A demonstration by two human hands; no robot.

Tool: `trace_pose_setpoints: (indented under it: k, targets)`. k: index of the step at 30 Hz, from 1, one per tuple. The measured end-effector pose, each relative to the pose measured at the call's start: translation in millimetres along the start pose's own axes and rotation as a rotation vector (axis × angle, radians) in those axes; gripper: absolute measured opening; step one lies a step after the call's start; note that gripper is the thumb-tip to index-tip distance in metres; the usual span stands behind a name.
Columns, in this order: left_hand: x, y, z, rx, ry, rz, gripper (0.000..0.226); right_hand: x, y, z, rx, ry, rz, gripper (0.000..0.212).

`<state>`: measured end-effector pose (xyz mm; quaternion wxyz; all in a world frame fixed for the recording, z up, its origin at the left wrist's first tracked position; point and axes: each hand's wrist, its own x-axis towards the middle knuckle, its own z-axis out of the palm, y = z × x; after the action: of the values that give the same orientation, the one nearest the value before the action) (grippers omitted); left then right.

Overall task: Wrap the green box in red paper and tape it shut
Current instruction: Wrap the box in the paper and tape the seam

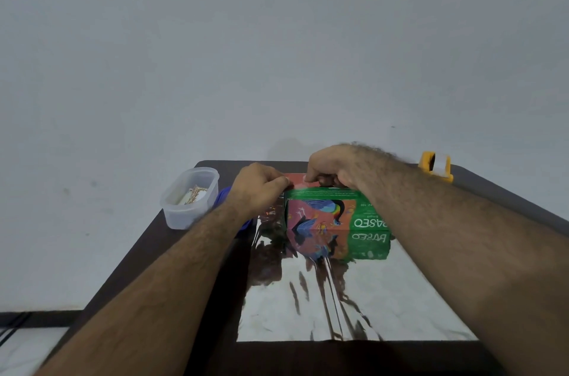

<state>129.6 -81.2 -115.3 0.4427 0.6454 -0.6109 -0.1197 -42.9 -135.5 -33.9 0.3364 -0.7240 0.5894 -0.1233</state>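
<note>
The green box (326,212), printed with colourful birds, stands on a sheet of wrapping paper (354,298) whose shiny silver inner side faces up and mirrors the box. The paper's far edge (295,180) shows red and is folded up over the box's far top edge. My left hand (258,189) pinches that red edge at the box's left corner. My right hand (338,166) pinches it a little further right, over the box top.
A yellow tape dispenser (436,166) stands at the table's far right corner. A clear plastic tub (190,197) with small items sits at the far left, something blue (222,194) beside it. The dark table (172,246) ends close to the wall.
</note>
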Motion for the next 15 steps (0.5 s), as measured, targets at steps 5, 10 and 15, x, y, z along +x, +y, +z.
trace_pose_setpoints:
  k: [5,10,15]
  targets:
    - [0,-1,0,0.029,0.001,0.0,0.022,12,3,0,-0.035,-0.039,-0.051,0.008]
    - [1,2,2,0.086,0.025,0.007,0.029,21,12,0,0.013,0.014,-0.057,0.016]
    - [2,8,7,0.142,0.072,0.011,0.035,30,14,3,0.075,0.027,-0.018,0.035]
